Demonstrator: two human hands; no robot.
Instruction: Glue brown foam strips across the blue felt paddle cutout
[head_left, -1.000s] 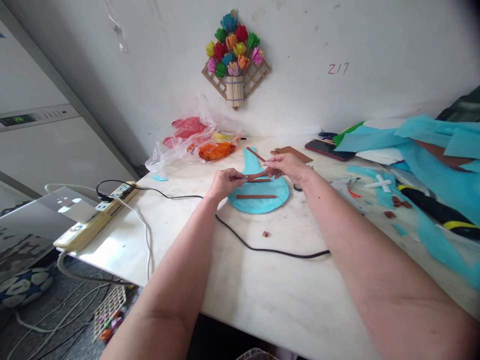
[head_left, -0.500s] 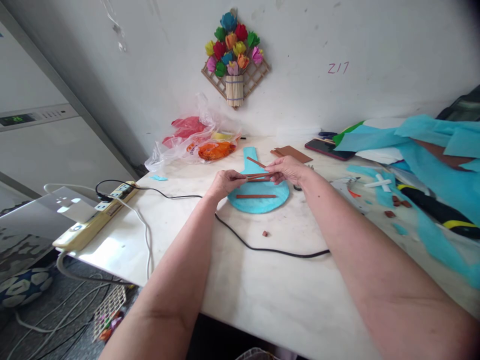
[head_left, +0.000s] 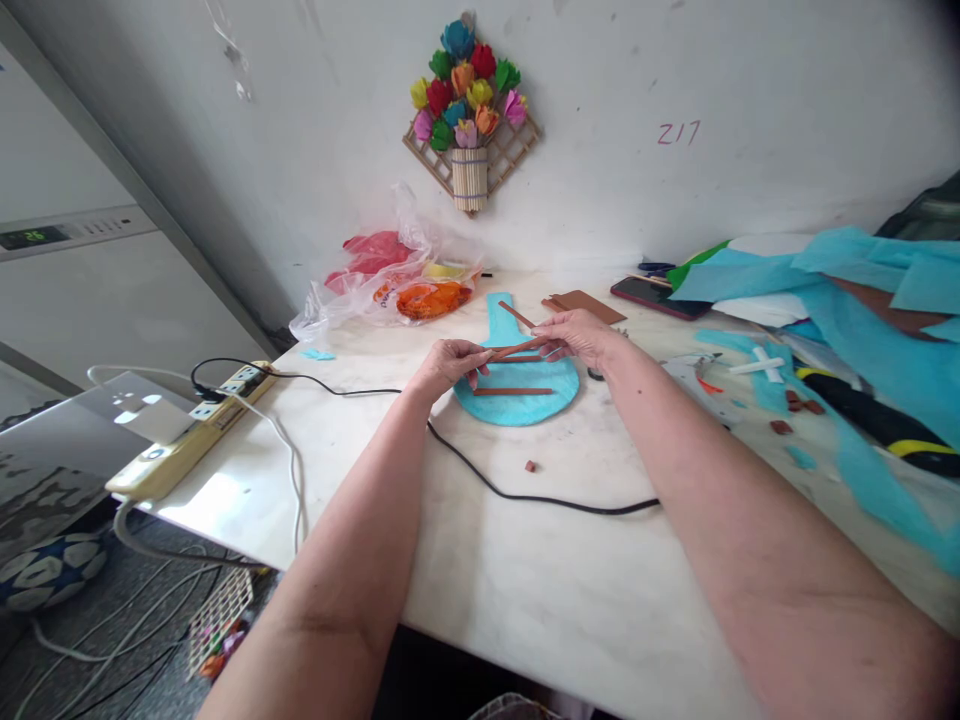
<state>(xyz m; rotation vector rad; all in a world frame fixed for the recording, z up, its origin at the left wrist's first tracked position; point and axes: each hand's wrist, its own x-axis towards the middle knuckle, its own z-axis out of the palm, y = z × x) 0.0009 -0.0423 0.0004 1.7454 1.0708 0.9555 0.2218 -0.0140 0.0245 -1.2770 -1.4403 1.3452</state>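
A blue vase-shaped felt cutout [head_left: 517, 402] lies flat on the white table [head_left: 525, 580]. One brown strip [head_left: 514, 391] lies across its lower part and another slants on its neck [head_left: 515, 314]. My left hand [head_left: 450, 365] and my right hand [head_left: 574, 336] each pinch an end of a thin brown strip [head_left: 516, 349], held just above the cutout's middle. A second brown strip lies right under it.
A black cable [head_left: 525, 495] runs across the table in front of the cutout, near a small brown scrap [head_left: 530, 466]. A power strip [head_left: 191, 425] sits at the left edge. Plastic bags [head_left: 397, 285], a phone [head_left: 649, 297] and blue felt sheets [head_left: 862, 310] lie behind and right.
The strip between my hands has tilted slightly, its right end a little higher. My hands have hardly shifted.
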